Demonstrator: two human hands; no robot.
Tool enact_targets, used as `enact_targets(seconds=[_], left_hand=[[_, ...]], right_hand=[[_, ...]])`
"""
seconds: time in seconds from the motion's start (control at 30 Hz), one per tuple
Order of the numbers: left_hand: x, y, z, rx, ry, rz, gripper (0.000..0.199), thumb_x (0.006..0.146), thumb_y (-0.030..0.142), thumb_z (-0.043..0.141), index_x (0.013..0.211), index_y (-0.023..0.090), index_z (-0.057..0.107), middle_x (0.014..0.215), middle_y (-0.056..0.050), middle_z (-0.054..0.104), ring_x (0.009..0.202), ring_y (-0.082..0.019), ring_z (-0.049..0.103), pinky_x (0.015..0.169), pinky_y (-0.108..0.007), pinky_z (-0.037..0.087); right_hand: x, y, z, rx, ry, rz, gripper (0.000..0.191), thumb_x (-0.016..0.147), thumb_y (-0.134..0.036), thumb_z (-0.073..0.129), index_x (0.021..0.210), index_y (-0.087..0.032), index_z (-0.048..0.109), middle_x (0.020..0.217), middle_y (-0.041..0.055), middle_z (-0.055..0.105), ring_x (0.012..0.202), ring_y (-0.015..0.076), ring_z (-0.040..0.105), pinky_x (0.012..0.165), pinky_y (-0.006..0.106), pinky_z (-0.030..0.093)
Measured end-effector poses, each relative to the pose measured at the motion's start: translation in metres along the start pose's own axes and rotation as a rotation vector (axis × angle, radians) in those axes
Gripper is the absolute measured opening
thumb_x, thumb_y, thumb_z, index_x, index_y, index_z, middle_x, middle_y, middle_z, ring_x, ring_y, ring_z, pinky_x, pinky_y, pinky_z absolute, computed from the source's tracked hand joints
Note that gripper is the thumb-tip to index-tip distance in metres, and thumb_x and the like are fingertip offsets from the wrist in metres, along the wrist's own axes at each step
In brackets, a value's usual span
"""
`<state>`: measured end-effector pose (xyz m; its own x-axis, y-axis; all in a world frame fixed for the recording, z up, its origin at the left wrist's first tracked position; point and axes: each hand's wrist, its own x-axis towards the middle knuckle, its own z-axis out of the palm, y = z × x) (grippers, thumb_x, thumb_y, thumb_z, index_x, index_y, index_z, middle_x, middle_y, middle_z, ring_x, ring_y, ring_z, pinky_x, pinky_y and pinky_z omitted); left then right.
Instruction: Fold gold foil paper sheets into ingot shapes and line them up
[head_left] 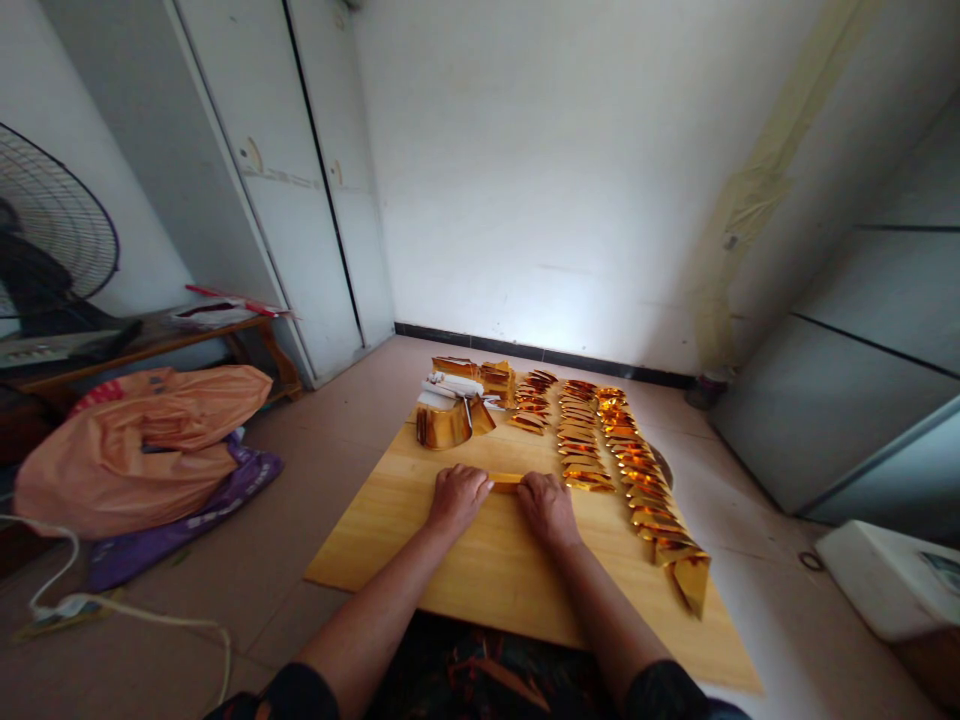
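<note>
Between my two hands stretches a narrow gold foil paper strip [507, 484], low over the wooden board [480, 560]. My left hand [461, 496] is closed on its left end. At the other end, the fingers of my right hand [550, 508] are curled round the same strip. Right of my hands, folded gold paper pieces [579, 438] lie in rows, and a longer row of them [641, 480] runs down the board's right side. Beyond my left hand stand a curled gold sheet [444, 425] and white paper [454, 386].
A peach plastic bag [142, 440] rests on a purple bag [187, 520] at the left. A fan [56, 220] stands on a low wooden table [187, 338]. A pale cable [165, 620] crosses the floor. On the right is a white box [892, 580].
</note>
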<state>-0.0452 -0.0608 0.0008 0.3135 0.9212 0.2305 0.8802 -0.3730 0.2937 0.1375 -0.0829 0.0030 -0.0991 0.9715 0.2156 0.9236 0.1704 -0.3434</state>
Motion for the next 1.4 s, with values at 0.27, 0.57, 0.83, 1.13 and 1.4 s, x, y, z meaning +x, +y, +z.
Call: enact_targets(seconds=[0.27, 0.57, 0.83, 1.13, 1.4], left_hand=[[0.015, -0.001, 0.009, 0.005, 0.025, -0.080, 0.024, 0.091, 0.032, 0.045, 0.078, 0.019, 0.062, 0.086, -0.004, 0.067, 0.089, -0.018, 0.056, 0.074, -0.029, 0.035], [0.026, 0.001, 0.013, -0.060, 0.070, -0.123, 0.014, 0.085, 0.028, 0.053, 0.076, 0.019, 0.060, 0.084, -0.002, 0.066, 0.084, -0.016, 0.056, 0.072, -0.026, 0.035], [0.031, 0.002, 0.015, -0.045, 0.043, -0.151, 0.010, 0.083, 0.024, 0.053, 0.076, 0.019, 0.059, 0.083, -0.002, 0.065, 0.081, -0.016, 0.056, 0.070, -0.026, 0.034], [0.032, 0.004, 0.018, 0.001, 0.046, -0.127, 0.010, 0.083, 0.021, 0.051, 0.077, 0.019, 0.058, 0.084, -0.003, 0.063, 0.081, -0.016, 0.056, 0.070, -0.026, 0.034], [0.032, 0.006, 0.018, 0.055, 0.033, -0.123, 0.009, 0.083, 0.019, 0.050, 0.079, 0.019, 0.057, 0.086, -0.003, 0.063, 0.082, -0.016, 0.057, 0.069, -0.028, 0.034]], right_hand=[[0.012, -0.010, 0.009, -0.006, 0.048, 0.147, 0.021, 0.093, -0.031, 0.043, 0.087, -0.021, 0.060, 0.091, 0.0034, 0.068, 0.090, 0.0179, 0.056, 0.076, 0.028, 0.032], [0.013, -0.016, 0.023, -0.050, 0.144, 0.200, 0.025, 0.087, -0.020, 0.046, 0.109, -0.020, 0.058, 0.102, 0.0068, 0.067, 0.097, 0.0221, 0.054, 0.081, 0.031, 0.030], [0.014, -0.013, 0.027, -0.089, 0.107, 0.190, 0.028, 0.086, -0.021, 0.047, 0.112, -0.021, 0.057, 0.106, 0.0080, 0.065, 0.099, 0.0232, 0.052, 0.082, 0.033, 0.030], [0.016, -0.016, 0.025, -0.120, 0.090, 0.191, 0.023, 0.087, -0.021, 0.047, 0.106, -0.021, 0.059, 0.102, 0.0078, 0.065, 0.097, 0.0232, 0.052, 0.079, 0.033, 0.030], [0.016, -0.016, 0.026, -0.152, 0.105, 0.179, 0.022, 0.087, -0.020, 0.046, 0.105, -0.021, 0.060, 0.101, 0.0073, 0.065, 0.095, 0.0230, 0.052, 0.078, 0.034, 0.029]])
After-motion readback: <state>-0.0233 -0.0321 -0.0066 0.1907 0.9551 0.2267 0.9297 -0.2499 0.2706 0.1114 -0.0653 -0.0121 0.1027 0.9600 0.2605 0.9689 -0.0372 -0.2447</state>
